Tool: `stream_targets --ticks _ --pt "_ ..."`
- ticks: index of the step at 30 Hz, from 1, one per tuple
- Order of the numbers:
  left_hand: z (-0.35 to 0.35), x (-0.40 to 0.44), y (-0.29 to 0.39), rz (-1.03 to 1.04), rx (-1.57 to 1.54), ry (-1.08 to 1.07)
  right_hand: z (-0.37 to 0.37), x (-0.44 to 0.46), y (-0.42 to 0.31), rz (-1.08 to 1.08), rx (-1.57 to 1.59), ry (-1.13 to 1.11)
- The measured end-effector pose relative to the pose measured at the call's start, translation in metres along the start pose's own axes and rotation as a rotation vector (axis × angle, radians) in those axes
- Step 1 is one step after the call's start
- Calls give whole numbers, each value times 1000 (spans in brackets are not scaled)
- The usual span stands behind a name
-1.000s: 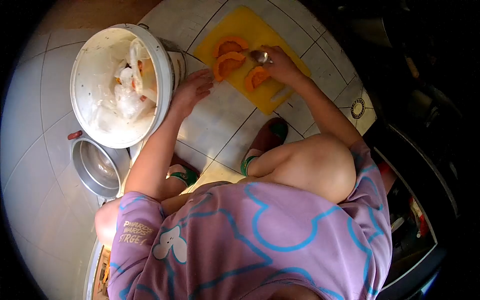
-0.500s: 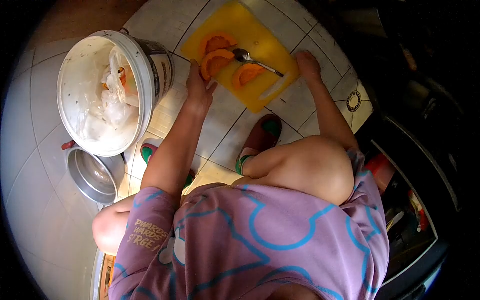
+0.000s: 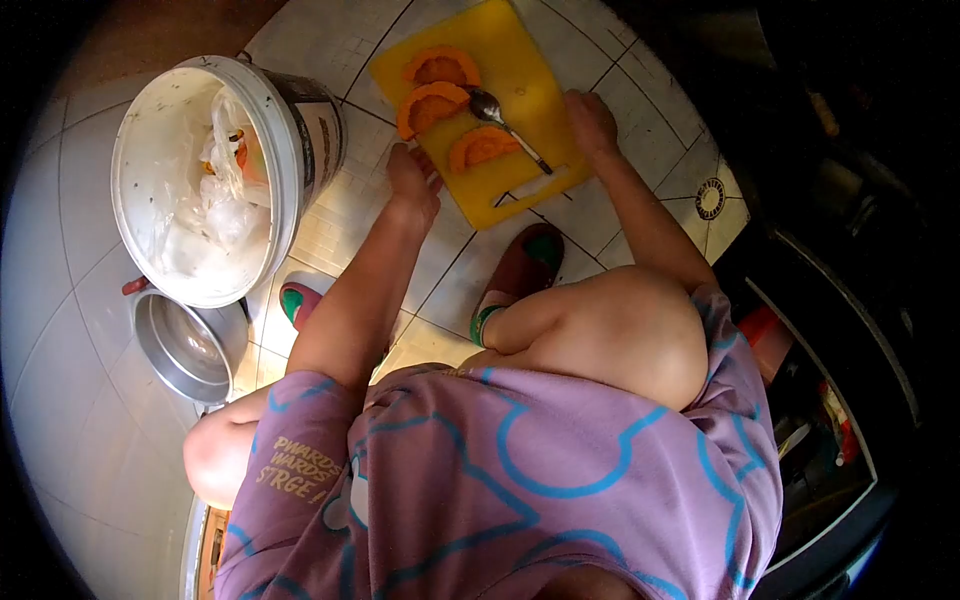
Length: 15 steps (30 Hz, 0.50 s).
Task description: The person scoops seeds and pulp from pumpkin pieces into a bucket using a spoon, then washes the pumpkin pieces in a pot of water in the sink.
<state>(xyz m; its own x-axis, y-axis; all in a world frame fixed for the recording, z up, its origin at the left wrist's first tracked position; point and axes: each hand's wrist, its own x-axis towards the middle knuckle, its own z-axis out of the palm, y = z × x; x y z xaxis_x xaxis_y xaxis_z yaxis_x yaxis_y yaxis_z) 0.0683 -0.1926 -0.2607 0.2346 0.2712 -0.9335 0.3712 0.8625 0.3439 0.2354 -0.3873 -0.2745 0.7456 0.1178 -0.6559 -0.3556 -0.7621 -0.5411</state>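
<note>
A yellow cutting board lies at a slant between a person's two bare hands, above a pale tiled floor; whether it rests on the tiles or is slightly raised cannot be told. Three curved orange pieces, which look like hollowed pumpkin, lie toward its left side: the far piece near the far left corner, the middle piece close against it by the left edge, and the near piece closer to the near edge. A metal spoon lies with its bowl by the right end of the middle piece and its handle pointing toward the slot in the near edge. The left hand is half curled at the left edge, and the right hand is loosely closed at the right edge; neither has any piece or the spoon in it, and how firmly either grips the board cannot be seen. The board looks thin, light and fairly stiff, perhaps with a little flex, and smooth enough for damp pieces to slide if it tips. Opposite long edges seem the steadiest hold, with the left side likely heavier; the slot alone would leave the far end drooping. The pieces look firm but moist, best taken by the outer rind, while the spoon seems the likeliest to slip.
</note>
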Motion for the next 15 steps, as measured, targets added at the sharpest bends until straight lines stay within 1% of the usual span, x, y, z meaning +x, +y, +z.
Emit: stream_targets --ticks 1,2,4,5,6,7,8,9,10,11,12,13,14,15 --pt "0 1 0 0 1 -2 2 1 0 43 33 66" --pt "2 3 -1 -14 31 0 3 7 7 46 31 71" --pt "-1 18 -7 -28 59 0 5 17 17 19 190 -65" --pt "-4 28 -11 -31 -45 -45 5 15 17 17 190 -64" --pt "-7 34 -13 -34 -148 -89 4 0 1 75 270 -78" --pt "1 18 -6 -30 -149 -90 4 -8 -8 131 351 -92" --pt "9 1 -2 -7 -259 -166 7 -2 4 126 352 -91" --pt "17 -11 4 16 -370 -245 15 11 29 69 390 -136" --pt "17 -5 2 21 -372 -255 13 12 29 11 426 -178" --pt "15 1 0 48 -363 -339 12 10 29 7 424 -171" --pt "11 7 0 72 -354 -421 15 -2 23 61 510 -135" --pt "12 6 3 67 -353 -427 16 -10 19 117 600 -99" --pt "13 3 5 84 -357 -427 16 -16 15 120 602 -90" --pt "12 2 6 97 -359 -424 14 -21 14 152 692 -58"
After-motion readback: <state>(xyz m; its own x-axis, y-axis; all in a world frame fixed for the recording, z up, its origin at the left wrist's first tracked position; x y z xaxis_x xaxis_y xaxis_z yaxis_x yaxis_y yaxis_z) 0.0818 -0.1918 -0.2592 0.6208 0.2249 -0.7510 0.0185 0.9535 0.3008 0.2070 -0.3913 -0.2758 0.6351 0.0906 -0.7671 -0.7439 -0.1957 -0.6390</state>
